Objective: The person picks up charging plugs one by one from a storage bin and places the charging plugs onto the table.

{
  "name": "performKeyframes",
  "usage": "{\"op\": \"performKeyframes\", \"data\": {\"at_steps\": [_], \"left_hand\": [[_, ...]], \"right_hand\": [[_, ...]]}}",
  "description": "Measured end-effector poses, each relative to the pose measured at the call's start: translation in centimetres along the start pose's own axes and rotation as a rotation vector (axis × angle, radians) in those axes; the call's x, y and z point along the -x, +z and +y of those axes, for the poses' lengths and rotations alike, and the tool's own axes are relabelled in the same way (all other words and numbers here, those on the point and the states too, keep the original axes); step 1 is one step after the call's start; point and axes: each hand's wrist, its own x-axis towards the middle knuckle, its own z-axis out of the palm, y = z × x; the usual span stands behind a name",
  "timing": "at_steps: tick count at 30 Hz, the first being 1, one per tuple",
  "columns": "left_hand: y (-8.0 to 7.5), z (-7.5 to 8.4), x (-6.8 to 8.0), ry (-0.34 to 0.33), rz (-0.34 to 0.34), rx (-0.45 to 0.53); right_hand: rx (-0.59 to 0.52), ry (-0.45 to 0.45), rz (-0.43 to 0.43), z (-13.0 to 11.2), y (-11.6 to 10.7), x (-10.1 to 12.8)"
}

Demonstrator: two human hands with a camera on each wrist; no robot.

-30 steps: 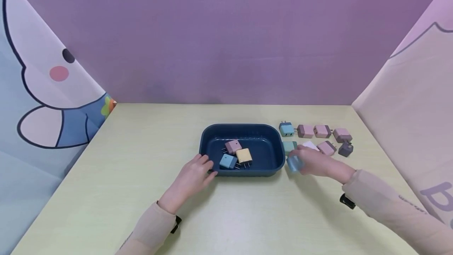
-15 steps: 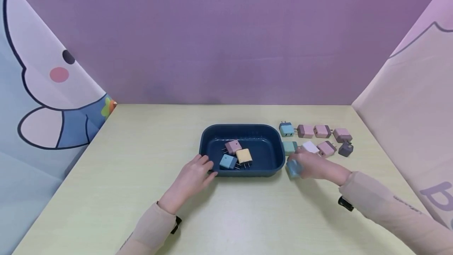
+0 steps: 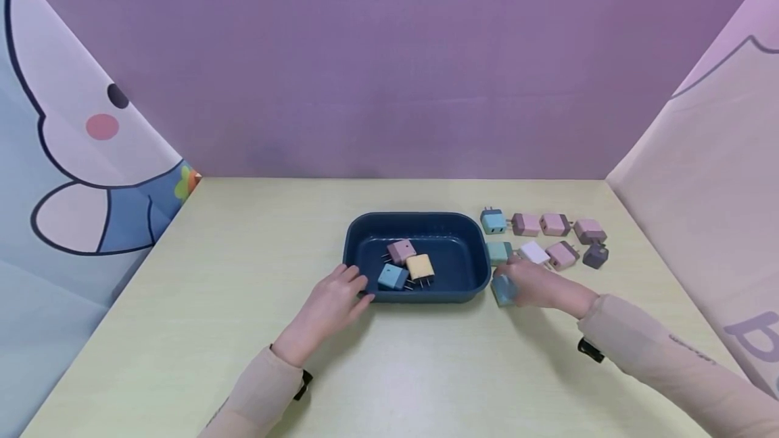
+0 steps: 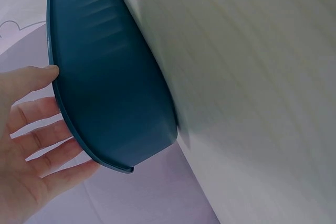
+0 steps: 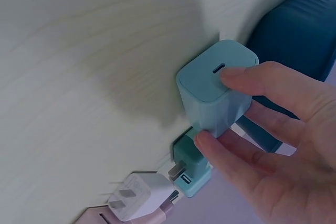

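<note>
My left hand (image 3: 328, 306) holds the rim of a dark blue plastic basin (image 3: 468, 242) at its front left corner. In the left wrist view the thumb lies on the rim and the other fingertips are hidden behind it. My right hand (image 5: 283, 140) grips a light blue USB wall charger (image 5: 210, 74), its slot face towards the right wrist camera, just right of the basin. Whether this charger touches the table cannot be told. Inside the basin lie a pink charger (image 3: 401, 251), a yellow charger (image 3: 420, 266) and a blue charger (image 3: 392, 277).
More chargers lie in two rough rows right of the basin, among them a green charger (image 3: 499, 253), a white charger (image 3: 533, 253), a dark charger (image 3: 595, 255) and several pink ones. A blue charger (image 3: 493, 222) sits behind. Cloth backdrops border the table (image 3: 262, 235).
My right hand has shifted slightly left and towards the front with the light blue charger, uncovering more of the white charger. The left hand and the basin keep their place.
</note>
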Motion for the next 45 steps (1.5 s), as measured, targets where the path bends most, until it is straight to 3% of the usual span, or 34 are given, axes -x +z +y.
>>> {"op": "performKeyframes", "data": {"at_steps": [9, 19, 29, 35, 45], "left_hand": [[0.0, -0.1, -0.1, 0.0, 0.002, -0.004], [0.0, 0.0, -0.1, 0.0, -0.003, -0.003], [0.1, -0.1, 0.0, -0.002, 0.006, -0.003], [0.1, -0.1, 0.0, -0.001, 0.0, -0.008], [0.1, -0.1, 0.0, 0.001, 0.006, -0.007]], "right_hand": [[-0.003, 0.002, -0.005, -0.2, -0.1, -0.1], [0.085, -0.026, -0.005, -0.2, 0.3, -0.2], [0.03, -0.018, -0.038, -0.3, 0.0, -0.1], [-0.005, 0.032, -0.104, -0.7, -1.1, 0.0], [0.006, 0.042, -0.176, -1.0, -3.5, -0.1]]}}
